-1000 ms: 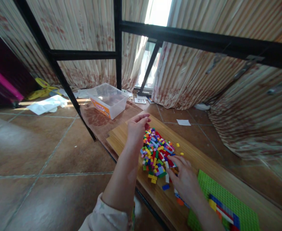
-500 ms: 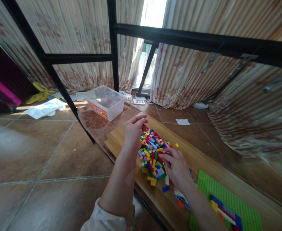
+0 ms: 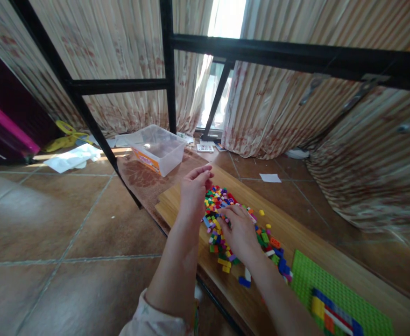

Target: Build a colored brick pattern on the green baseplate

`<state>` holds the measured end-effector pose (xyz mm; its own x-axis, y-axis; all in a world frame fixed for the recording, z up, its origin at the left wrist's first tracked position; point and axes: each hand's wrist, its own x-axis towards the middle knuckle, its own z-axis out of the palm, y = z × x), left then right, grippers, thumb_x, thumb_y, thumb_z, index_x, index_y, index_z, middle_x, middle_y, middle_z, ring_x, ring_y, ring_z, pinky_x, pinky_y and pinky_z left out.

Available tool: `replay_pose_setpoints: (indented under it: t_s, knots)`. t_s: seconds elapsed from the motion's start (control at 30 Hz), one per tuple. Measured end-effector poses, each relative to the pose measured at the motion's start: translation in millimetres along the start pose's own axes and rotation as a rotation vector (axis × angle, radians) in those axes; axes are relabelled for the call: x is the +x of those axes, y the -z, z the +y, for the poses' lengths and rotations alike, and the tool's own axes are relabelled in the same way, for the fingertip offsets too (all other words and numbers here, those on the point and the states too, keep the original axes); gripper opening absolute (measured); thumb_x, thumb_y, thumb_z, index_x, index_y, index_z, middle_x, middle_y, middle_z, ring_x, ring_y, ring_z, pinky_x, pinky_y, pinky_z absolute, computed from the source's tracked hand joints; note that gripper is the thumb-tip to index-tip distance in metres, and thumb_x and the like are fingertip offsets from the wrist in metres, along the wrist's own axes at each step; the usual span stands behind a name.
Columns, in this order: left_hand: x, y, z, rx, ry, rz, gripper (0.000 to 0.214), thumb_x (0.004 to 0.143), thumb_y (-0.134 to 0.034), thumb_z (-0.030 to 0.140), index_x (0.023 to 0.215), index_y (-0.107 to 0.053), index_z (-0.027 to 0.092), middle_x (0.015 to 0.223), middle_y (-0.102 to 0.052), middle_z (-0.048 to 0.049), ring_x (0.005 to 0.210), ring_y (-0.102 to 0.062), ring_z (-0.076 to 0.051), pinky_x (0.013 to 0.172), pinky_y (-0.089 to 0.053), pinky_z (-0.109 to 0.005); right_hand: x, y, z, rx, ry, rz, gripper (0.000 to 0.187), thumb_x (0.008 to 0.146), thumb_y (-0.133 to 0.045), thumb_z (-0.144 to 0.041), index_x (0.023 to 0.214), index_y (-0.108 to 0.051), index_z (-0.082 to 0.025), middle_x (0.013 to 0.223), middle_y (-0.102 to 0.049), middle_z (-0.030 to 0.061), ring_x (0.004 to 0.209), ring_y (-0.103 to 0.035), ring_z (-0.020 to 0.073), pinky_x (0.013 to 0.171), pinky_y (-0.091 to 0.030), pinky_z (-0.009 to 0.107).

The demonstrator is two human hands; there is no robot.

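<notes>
I have the right hand (image 3: 238, 228) palm down over the brick pile (image 3: 216, 200), fingers bent, thumb slightly apart; I can't tell whether they grip a brick. My left hand (image 3: 195, 184) is by the pile's far end, fingers curled loosely towards the thumb, and I can't see if anything is inside. The pile's long axis slants from there, under my right hand, towards the green baseplate (image 3: 345, 284) at that hand's near right. The baseplate slants the same way, and the 1 multicoloured brick build (image 3: 336, 315) on it runs roughly parallel.
</notes>
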<state>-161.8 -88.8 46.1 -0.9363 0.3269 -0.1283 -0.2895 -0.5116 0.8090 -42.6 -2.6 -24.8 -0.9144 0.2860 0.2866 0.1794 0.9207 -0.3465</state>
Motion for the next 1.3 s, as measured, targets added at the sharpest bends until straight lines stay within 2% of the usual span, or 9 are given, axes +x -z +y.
replay_pose_setpoints:
  t_s: [0.07, 0.2, 0.47, 0.6, 0.7, 0.87, 1.03, 1.17, 1.3]
  knots:
    - [0, -0.4, 0, -0.004, 0.006, 0.001, 0.015, 0.067, -0.064, 0.013, 0.081, -0.069, 0.012, 0.065, -0.062, 0.0008, 0.050, -0.048, -0.003, 0.053, -0.037, -0.017, 11, -9, -9, -0.016, -0.010, -0.020, 0.023, 0.088, -0.056, -0.025, 0.106, -0.070, -0.019, 0.104, -0.066, 0.0102, 0.100, -0.056, 0.0251, 0.094, -0.042, 0.040]
    - [0, -1.1, 1, -0.006, 0.019, 0.012, 0.014, 0.068, -0.063, 0.013, 0.081, -0.069, 0.012, 0.066, -0.062, 0.0005, 0.050, -0.049, -0.004, 0.053, -0.037, -0.017, 19, -14, -11, -0.063, -0.038, -0.061, 0.017, 0.087, -0.056, -0.021, 0.093, -0.072, -0.021, 0.097, -0.067, 0.0087, 0.095, -0.055, 0.0247, 0.090, -0.040, 0.038]
    - [1, 1.7, 3, -0.018, 0.030, 0.017, 0.014, 0.068, -0.063, 0.013, 0.081, -0.069, 0.013, 0.064, -0.061, 0.0015, 0.049, -0.048, -0.004, 0.054, -0.037, -0.018, -11, 9, 16, -0.177, -0.035, -0.085, 0.021, 0.088, -0.053, -0.016, 0.095, -0.072, -0.021, 0.092, -0.068, 0.0065, 0.092, -0.055, 0.0249, 0.084, -0.038, 0.037]
    - [2, 3.8, 4, -0.024, 0.022, 0.020, 0.014, 0.068, -0.063, 0.013, 0.080, -0.069, 0.012, 0.063, -0.061, 0.0013, 0.049, -0.047, -0.003, 0.054, -0.038, -0.018, -19, 20, 25, -0.209, -0.047, -0.106, 0.024, 0.089, -0.051, -0.016, 0.088, -0.073, -0.022, 0.087, -0.069, 0.0056, 0.090, -0.055, 0.0247, 0.081, -0.038, 0.036]
    - [2, 4.1, 4, -0.023, 0.020, 0.017, 0.013, 0.068, -0.062, 0.012, 0.080, -0.069, 0.012, 0.063, -0.061, 0.0013, 0.049, -0.048, -0.003, 0.053, -0.038, -0.017, -12, 22, 21, -0.210, -0.055, -0.090, 0.025, 0.088, -0.051, -0.014, 0.088, -0.074, -0.023, 0.089, -0.069, 0.0052, 0.091, -0.055, 0.0244, 0.082, -0.038, 0.035]
    - [3, 4.4, 4, -0.010, 0.017, 0.016, 0.014, 0.068, -0.064, 0.013, 0.081, -0.069, 0.013, 0.065, -0.062, 0.0009, 0.050, -0.048, -0.003, 0.054, -0.039, -0.017, 0, 12, 12, -0.198, -0.052, -0.074, 0.022, 0.089, -0.053, -0.019, 0.093, -0.074, -0.023, 0.092, -0.069, 0.0060, 0.090, -0.055, 0.0235, 0.084, -0.039, 0.035]
    - [3, 4.9, 4, -0.014, 0.025, 0.021, 0.014, 0.068, -0.064, 0.014, 0.080, -0.070, 0.013, 0.065, -0.062, 0.0006, 0.050, -0.049, -0.004, 0.054, -0.039, -0.017, -3, 10, 17, -0.149, -0.058, -0.110, 0.022, 0.088, -0.055, -0.018, 0.085, -0.075, -0.025, 0.090, -0.069, 0.0048, 0.090, -0.056, 0.0220, 0.084, -0.039, 0.033]
    - [2, 2.3, 2, -0.024, 0.019, 0.016, 0.014, 0.068, -0.063, 0.013, 0.080, -0.069, 0.012, 0.065, -0.062, 0.0004, 0.050, -0.049, -0.003, 0.053, -0.038, -0.017, 11, 12, 21, -0.149, -0.147, -0.061, 0.023, 0.089, -0.053, -0.019, 0.093, -0.074, -0.022, 0.094, -0.069, 0.0058, 0.092, -0.057, 0.0216, 0.084, -0.040, 0.033]
    - [0, 0.2, 1, -0.018, 0.023, 0.013, 0.014, 0.068, -0.065, 0.014, 0.081, -0.069, 0.012, 0.066, -0.063, 0.0003, 0.050, -0.048, -0.003, 0.053, -0.039, -0.017, 32, 0, 20, -0.197, -0.169, -0.020, 0.024, 0.090, -0.053, -0.027, 0.103, -0.072, -0.019, 0.094, -0.068, 0.0089, 0.093, -0.056, 0.0232, 0.084, -0.040, 0.034]
